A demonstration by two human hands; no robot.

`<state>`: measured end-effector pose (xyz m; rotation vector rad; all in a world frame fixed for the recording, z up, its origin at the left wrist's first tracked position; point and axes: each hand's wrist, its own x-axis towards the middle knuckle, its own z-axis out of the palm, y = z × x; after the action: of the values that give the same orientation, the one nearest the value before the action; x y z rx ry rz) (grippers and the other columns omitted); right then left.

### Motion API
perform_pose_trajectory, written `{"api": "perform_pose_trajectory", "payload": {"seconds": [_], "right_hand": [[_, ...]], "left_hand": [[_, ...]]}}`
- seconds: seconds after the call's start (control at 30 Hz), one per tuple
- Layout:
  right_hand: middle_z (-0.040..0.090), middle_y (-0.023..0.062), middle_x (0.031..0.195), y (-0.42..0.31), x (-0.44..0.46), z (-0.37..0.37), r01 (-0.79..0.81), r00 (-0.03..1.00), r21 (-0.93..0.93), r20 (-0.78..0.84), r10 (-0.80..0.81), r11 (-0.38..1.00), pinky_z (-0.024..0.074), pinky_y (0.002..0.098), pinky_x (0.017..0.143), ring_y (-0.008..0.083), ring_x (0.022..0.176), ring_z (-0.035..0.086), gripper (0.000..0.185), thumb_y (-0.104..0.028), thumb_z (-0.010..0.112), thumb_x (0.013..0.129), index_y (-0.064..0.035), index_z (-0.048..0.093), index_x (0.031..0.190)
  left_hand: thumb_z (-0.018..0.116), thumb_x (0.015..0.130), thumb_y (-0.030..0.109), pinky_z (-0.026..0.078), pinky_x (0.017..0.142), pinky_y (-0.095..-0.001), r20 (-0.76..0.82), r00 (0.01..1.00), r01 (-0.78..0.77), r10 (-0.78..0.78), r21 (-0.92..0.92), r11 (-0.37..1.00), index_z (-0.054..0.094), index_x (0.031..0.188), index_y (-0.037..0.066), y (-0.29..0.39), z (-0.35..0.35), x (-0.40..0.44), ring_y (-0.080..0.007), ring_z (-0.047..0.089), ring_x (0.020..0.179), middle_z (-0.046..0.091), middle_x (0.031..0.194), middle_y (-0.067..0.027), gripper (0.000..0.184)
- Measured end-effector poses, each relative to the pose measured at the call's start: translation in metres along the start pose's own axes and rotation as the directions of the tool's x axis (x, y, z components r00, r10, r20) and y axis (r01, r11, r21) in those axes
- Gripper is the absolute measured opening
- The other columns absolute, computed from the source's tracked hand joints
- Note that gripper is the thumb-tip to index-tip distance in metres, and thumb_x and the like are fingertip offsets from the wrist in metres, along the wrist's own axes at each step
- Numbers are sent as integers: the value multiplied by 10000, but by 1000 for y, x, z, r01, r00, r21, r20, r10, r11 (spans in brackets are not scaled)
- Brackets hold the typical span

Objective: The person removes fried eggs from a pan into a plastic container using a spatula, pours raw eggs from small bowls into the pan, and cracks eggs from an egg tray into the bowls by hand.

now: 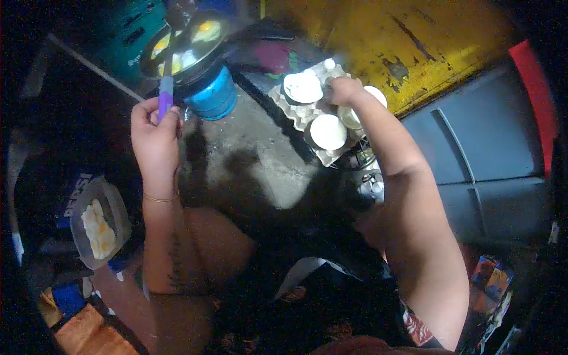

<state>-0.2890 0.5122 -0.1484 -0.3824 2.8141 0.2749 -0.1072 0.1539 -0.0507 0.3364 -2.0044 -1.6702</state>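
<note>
My left hand [155,133] is closed round the purple and pale-blue handle of a spatula [166,89]. Its blade end reaches over a dark frying pan [192,72], where several eggs [206,31] with yellow yolks lie. My right hand [343,92] is closed beside a bowl of white contents [303,87], fingers at its right edge. What those fingers grip, if anything, is too small to make out. The bowl stands on a grey egg tray [325,156], along with a white round container [328,132] and another one [375,94] partly behind my right forearm.
Beneath the pan stands a blue cylinder [213,97]. At lower left, a clear plastic container [122,207] holds cooked eggs. A worn yellow panel [355,35] rises behind the tray, with a grey panel [467,142] to the right. Several white eggs [373,188] sit below the tray.
</note>
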Motion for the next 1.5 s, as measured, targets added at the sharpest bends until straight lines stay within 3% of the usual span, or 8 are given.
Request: {"api": "perform_pose_trajectory", "payload": {"seconds": [0.6,0.7,0.73,0.83,0.9,0.97,1.1,1.5], "right_hand": [[706,94,1045,25,14,10,40,996,467,-92,4,883,514,387,842,275,978,665,457,-225,763,679,-182,674,1125],[703,87,1016,56,27,13,39,999,818,-51,4,574,530,357,804,236,963,668,471,-169,750,697,-114,650,1154],[686,94,1017,64,27,9,-7,1000,984,9,-11,179,552,332,756,222,954,663,465,-94,713,716,-48,619,1169],[657,154,991,82,28,5,-5,997,822,-43,-70,-570,589,372,695,281,887,666,360,-104,571,802,-3,580,1148],[661,125,967,100,62,22,38,999,753,-35,18,-657,585,450,645,280,892,648,334,-237,564,887,-35,592,1152],[678,102,939,91,85,18,18,940,814,183,286,-580,561,415,599,267,829,649,307,-317,613,884,-50,652,1031],[694,145,1090,54,90,-5,-233,878,676,-163,451,699,521,410,862,282,1016,662,422,-399,699,798,-82,699,1077],[646,117,1210,8,99,-26,-283,959,262,52,279,923,494,389,939,285,1128,609,343,-245,594,851,-112,653,1162]], "left_hand": [[602,871,-22,436,558,-210,24,999,22,-22,-18,1000,496,1058,-3,-7,4,0,-85,545,653,595,837,-52,216],[601,872,-22,433,556,-206,24,999,37,-37,-4,999,497,1053,2,-6,5,1,-84,547,662,595,843,-49,211],[602,872,-22,430,554,-205,30,999,40,-40,-4,999,497,1052,3,-7,4,2,-84,547,665,595,845,-48,211],[605,872,-21,420,551,-198,25,998,60,-59,-12,998,497,1051,5,-9,6,4,-82,544,665,592,847,-44,211],[607,871,-20,415,551,-195,18,997,80,-80,-22,997,496,1051,5,-11,8,5,-81,542,662,591,848,-43,213],[611,870,-19,411,552,-194,15,994,107,-107,-37,994,495,1054,4,-12,8,6,-80,539,658,589,848,-43,218],[608,870,-23,403,551,-193,-33,997,68,-66,67,995,501,1062,-3,-13,8,7,-72,524,648,583,844,-41,221],[639,879,-1,420,595,-195,-91,996,28,-12,179,983,527,1068,13,-18,5,8,-52,508,661,578,823,-9,220]]}}
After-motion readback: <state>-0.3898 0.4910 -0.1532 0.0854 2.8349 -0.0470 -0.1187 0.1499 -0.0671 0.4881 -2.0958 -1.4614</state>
